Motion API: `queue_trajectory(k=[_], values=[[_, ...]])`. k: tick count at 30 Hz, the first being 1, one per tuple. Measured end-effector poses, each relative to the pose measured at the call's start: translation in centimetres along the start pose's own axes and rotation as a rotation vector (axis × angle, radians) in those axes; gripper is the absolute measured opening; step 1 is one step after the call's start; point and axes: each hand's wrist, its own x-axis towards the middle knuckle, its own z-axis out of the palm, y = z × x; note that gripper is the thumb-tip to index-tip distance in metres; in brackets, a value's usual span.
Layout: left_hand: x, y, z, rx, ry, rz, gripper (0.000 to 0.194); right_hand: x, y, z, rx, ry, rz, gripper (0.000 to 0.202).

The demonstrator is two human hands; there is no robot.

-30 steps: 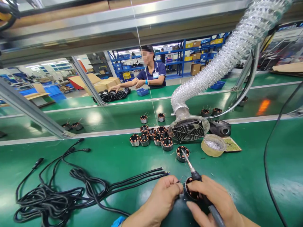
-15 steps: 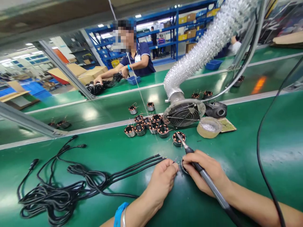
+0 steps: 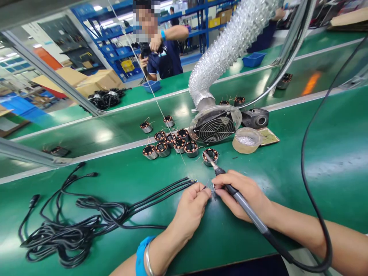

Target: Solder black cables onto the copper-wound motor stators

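Observation:
My left hand (image 3: 193,205) is closed in a pinch, with a dark cable tip showing at its fingertips; one black cable runs in under that wrist. A soldering iron (image 3: 250,210) lies in my right hand (image 3: 241,195), its handle gripped and its tip pointing up and left. The tip appears over a copper-wound motor stator (image 3: 211,157), though I cannot tell whether they touch. Fine wires show between my two hands. Something small and round sits at my right fingertips, mostly hidden. Left of my hands lie several black cables (image 3: 94,226) with stripped ends.
Several more stators (image 3: 163,149) are grouped behind my hands. A fume extractor fan (image 3: 215,128) with a silver duct (image 3: 230,50) stands beside a round tub (image 3: 246,141). The iron's cord (image 3: 304,153) loops at right. Across the bench, a person (image 3: 163,57) stands near a black cable bundle (image 3: 105,99).
The view has shifted slightly, while my hands keep nearly the same pose. The round piece by my right fingers is now more hidden. The person opposite has raised both hands from the bundle, holding something black.

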Motion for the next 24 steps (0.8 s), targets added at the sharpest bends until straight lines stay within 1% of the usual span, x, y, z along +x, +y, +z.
queue_trajectory(k=[3, 7, 10, 12, 15, 17, 19, 21, 24], values=[[0.2, -0.2, -0.1, 0.048, 0.018, 0.033, 0.042, 0.2, 0.4, -0.3, 0.027, -0.026, 0.032, 0.025], [0.2, -0.5, -0.2, 0.105, 0.022, 0.083, 0.036, 0.2, 0.6, -0.6, 0.015, -0.052, -0.019, 0.023], [0.2, -0.6, -0.3, 0.140, 0.022, 0.105, 0.035, 0.3, 0.2, -1.0, 0.004, -0.077, -0.019, 0.022], [0.1, -0.7, -0.3, 0.165, 0.024, 0.116, 0.034, 0.4, -0.2, -1.4, -0.009, -0.063, -0.033, 0.022], [0.0, -0.7, -0.3, 0.198, 0.027, 0.123, 0.032, 0.4, -0.9, -2.6, -0.025, 0.002, -0.051, 0.028], [0.0, -0.7, -0.3, 0.202, 0.025, 0.122, 0.033, 0.3, -1.3, -3.5, -0.027, 0.037, -0.015, 0.031], [0.1, -0.8, -0.3, 0.191, 0.024, 0.119, 0.033, 0.0, -1.5, -4.4, -0.010, 0.052, 0.036, 0.029], [0.1, -0.8, -0.3, 0.178, 0.023, 0.118, 0.035, -0.3, -1.6, -4.9, 0.035, 0.065, 0.088, 0.023], [0.0, -0.8, -0.3, 0.169, 0.024, 0.120, 0.036, -0.4, -1.7, -5.1, 0.115, 0.087, 0.133, 0.013]])
